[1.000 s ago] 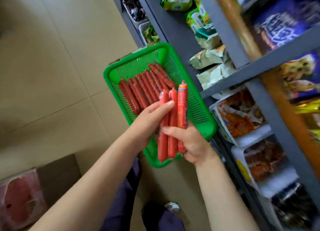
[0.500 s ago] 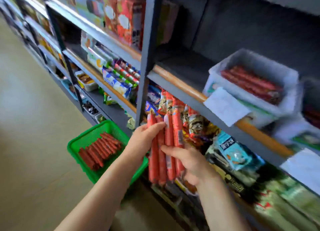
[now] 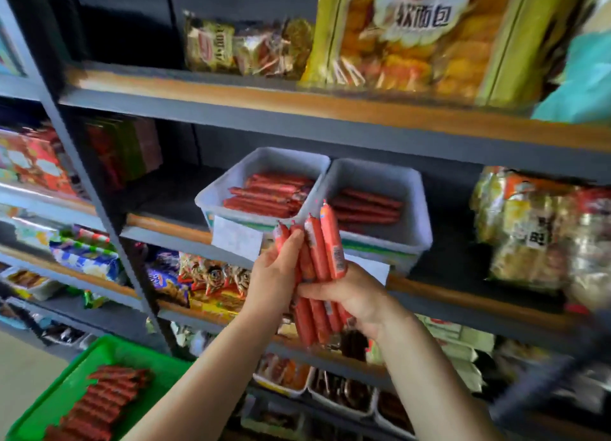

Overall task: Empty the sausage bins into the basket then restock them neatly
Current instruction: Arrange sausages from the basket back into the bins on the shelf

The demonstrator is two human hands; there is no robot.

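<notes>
Both hands are gripping a bunch of sausages (image 3: pixel 319 268) upright, just in front of two shelf bins (image 3: pixel 377 189): right hand (image 3: pixel 355 296) wrapping it low, left hand (image 3: pixel 279 275) pressing its side. Basket (image 3: pixel 99 358) w/ more sausages is sitting bottom left.

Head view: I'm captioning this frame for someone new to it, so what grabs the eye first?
A bundle of red sausages held upright at centre, in the grip of both the left hand and right hand. Behind it, two grey bins on the shelf hold more sausages. At lower left, a bright green basket holds another row.
</notes>
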